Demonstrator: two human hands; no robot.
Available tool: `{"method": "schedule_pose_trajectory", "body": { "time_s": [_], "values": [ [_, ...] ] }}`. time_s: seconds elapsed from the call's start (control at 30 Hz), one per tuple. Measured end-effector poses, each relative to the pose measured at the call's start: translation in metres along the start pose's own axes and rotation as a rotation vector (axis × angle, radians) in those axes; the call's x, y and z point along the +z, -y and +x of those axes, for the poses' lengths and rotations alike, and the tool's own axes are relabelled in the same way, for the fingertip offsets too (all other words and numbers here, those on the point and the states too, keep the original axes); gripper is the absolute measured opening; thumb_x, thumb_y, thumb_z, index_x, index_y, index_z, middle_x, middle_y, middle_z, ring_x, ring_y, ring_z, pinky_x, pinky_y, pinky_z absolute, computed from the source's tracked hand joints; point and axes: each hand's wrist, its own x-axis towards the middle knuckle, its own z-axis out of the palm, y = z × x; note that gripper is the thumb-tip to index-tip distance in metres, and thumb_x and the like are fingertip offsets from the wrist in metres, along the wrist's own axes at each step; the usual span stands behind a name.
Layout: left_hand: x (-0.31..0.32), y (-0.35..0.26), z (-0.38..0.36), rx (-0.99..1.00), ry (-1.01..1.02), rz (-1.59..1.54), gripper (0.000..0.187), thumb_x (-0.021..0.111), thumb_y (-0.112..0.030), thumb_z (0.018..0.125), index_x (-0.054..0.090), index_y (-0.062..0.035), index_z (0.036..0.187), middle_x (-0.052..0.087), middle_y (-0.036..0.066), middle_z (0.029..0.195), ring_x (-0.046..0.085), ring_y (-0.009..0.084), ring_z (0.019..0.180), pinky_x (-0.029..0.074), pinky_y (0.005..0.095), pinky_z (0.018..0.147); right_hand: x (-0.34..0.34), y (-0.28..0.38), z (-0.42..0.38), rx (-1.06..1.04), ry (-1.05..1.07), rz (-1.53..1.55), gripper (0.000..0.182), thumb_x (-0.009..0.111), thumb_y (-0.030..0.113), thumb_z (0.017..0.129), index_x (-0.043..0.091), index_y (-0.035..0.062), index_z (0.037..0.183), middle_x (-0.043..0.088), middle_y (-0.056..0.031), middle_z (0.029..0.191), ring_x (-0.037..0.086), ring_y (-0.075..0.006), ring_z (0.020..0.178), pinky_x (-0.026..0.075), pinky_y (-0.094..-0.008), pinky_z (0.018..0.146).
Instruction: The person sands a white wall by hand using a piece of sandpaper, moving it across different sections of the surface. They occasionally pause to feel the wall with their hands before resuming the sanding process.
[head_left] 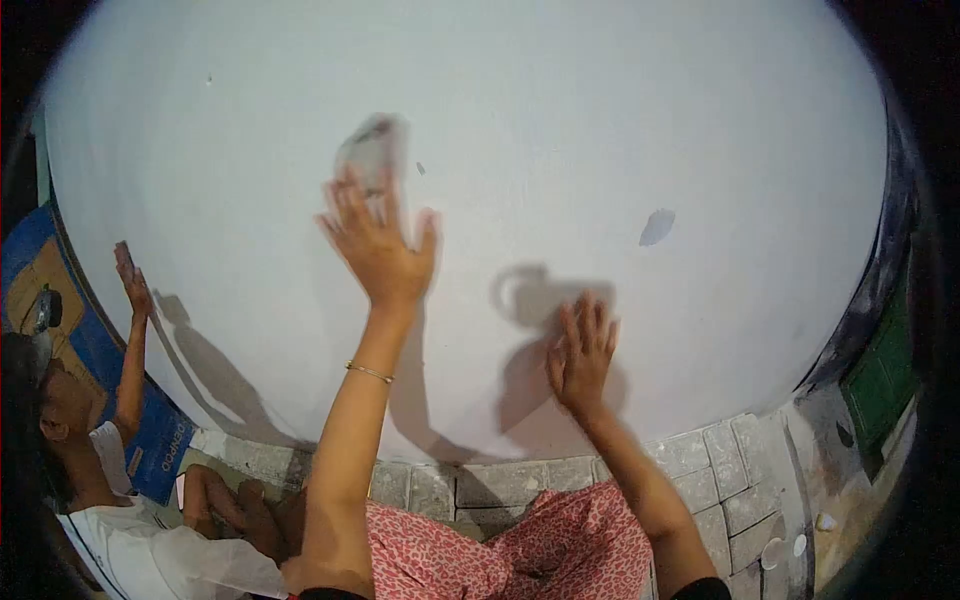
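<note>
A large pale wall (560,120) curves across the view. My left hand (385,250), with a thin gold bracelet (370,373) at its wrist, is raised with fingers spread. Just above its fingertips is a blurred grey shape (375,145) with dark marks; whether it is loose or on the wall I cannot tell. My right hand (585,355) is lower and further right, fingers upright and apart, holding nothing visible. Shadows of the hands fall on the wall. A grey patch (657,227) marks the wall above and right of my right hand.
At the left, a person in a white top (165,550) has a hand (133,285) raised by the wall. Behind them is a blue and tan panel (150,430). Grey paving blocks (700,455) line the wall's foot. A green panel (880,390) stands at the right.
</note>
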Motion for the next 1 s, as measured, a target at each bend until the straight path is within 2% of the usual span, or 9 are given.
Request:
{"method": "schedule_pose_trajectory", "body": {
  "time_s": [0.13, 0.2, 0.27, 0.37, 0.53, 0.73, 0.87, 0.93, 1.0],
  "values": [
    [0.001, 0.001, -0.002, -0.349, -0.138, 0.006, 0.066, 0.046, -0.041, 0.092, 0.025, -0.0111, 0.146, 0.011, 0.022, 0.151, 0.007, 0.0414, 0.140, 0.006, 0.0601, 0.109, 0.000, 0.013, -0.169, 0.061, 0.329, 0.425, 0.045, 0.056, 0.010, 0.085, 0.050, 0.0055, 0.130, 0.048, -0.0204, 0.133, 0.047, -0.0383, 0.121, 0.036, -0.0485, 0.101],
    [-0.003, -0.011, -0.022, 0.102, 0.044, -0.015, 0.061, 0.042, -0.038, 0.095, 0.024, -0.0112, 0.146, 0.011, 0.022, 0.151, 0.006, 0.0414, 0.140, 0.005, 0.0585, 0.110, -0.001, 0.018, -0.232, 0.458, 0.587, 0.691, 0.036, 0.058, 0.013, 0.087, 0.057, 0.0040, 0.122, 0.064, -0.0187, 0.109, 0.062, -0.0312, 0.102, 0.047, -0.0410, 0.088],
    [0.000, -0.007, -0.028, 0.199, 0.080, -0.028, 0.060, 0.043, -0.035, 0.095, 0.024, -0.0119, 0.146, 0.010, 0.022, 0.152, 0.005, 0.0418, 0.140, 0.004, 0.0589, 0.110, 0.006, 0.011, -0.232, 0.503, 0.532, 0.750, 0.034, 0.058, 0.015, 0.088, 0.059, 0.0040, 0.120, 0.067, -0.0168, 0.100, 0.065, -0.0278, 0.094, 0.049, -0.0380, 0.082],
    [0.000, 0.011, -0.013, -0.283, -0.097, -0.059, 0.069, 0.053, -0.039, 0.088, 0.026, -0.0131, 0.146, 0.012, 0.020, 0.152, 0.007, 0.0460, 0.138, 0.008, 0.0655, 0.106, 0.001, 0.004, -0.214, 0.667, 0.580, 0.918, 0.032, 0.057, 0.020, 0.090, 0.060, 0.0042, 0.117, 0.069, -0.0148, 0.091, 0.067, -0.0231, 0.086, 0.051, -0.0343, 0.076],
    [0.001, 0.009, -0.036, 0.177, 0.085, -0.025, 0.069, 0.053, -0.036, 0.087, 0.027, -0.0115, 0.146, 0.011, 0.021, 0.152, 0.007, 0.0451, 0.139, 0.006, 0.0637, 0.107, 0.012, -0.002, -0.238, 0.775, 1.024, 0.800, 0.036, 0.054, 0.029, 0.094, 0.060, 0.0013, 0.116, 0.069, -0.0125, 0.091, 0.065, -0.0175, 0.085, 0.051, -0.0337, 0.076],
    [0.008, 0.027, -0.029, -0.238, -0.149, -0.044, 0.067, 0.048, -0.035, 0.091, 0.022, -0.0099, 0.147, 0.011, 0.020, 0.152, 0.006, 0.0423, 0.140, 0.005, 0.0611, 0.109, 0.035, 0.004, -0.267, 0.607, 1.006, 0.757, 0.037, 0.055, 0.031, 0.091, 0.062, 0.0021, 0.114, 0.069, -0.0161, 0.093, 0.066, -0.0227, 0.084, 0.053, -0.0360, 0.076],
    [-0.001, 0.015, -0.051, 0.322, 0.148, 0.006, 0.064, 0.044, -0.037, 0.092, 0.024, -0.0087, 0.146, 0.009, 0.022, 0.152, 0.005, 0.0425, 0.140, 0.004, 0.0613, 0.109, 0.031, 0.003, -0.254, 0.679, 1.043, 0.771, 0.035, 0.054, 0.026, 0.091, 0.061, 0.0010, 0.114, 0.069, -0.0159, 0.093, 0.067, -0.0228, 0.083, 0.053, -0.0344, 0.073],
    [-0.002, 0.025, -0.039, 0.266, 0.131, 0.044, 0.065, 0.045, -0.040, 0.091, 0.025, -0.0101, 0.146, 0.008, 0.021, 0.152, 0.004, 0.0418, 0.140, 0.005, 0.0607, 0.109, 0.044, -0.003, -0.266, 0.685, 1.029, 0.749, 0.034, 0.054, 0.024, 0.092, 0.061, 0.0000, 0.114, 0.069, -0.0163, 0.094, 0.067, -0.0227, 0.083, 0.053, -0.0335, 0.072],
    [0.001, 0.031, -0.029, -0.233, -0.064, -0.042, 0.065, 0.043, -0.041, 0.092, 0.025, -0.0095, 0.146, 0.010, 0.021, 0.152, 0.005, 0.0419, 0.140, 0.004, 0.0584, 0.110, 0.045, -0.004, -0.274, 0.707, 1.010, 0.736, 0.033, 0.053, 0.022, 0.092, 0.061, -0.0011, 0.114, 0.069, -0.0167, 0.094, 0.067, -0.0225, 0.082, 0.053, -0.0327, 0.071]
  ]
}}
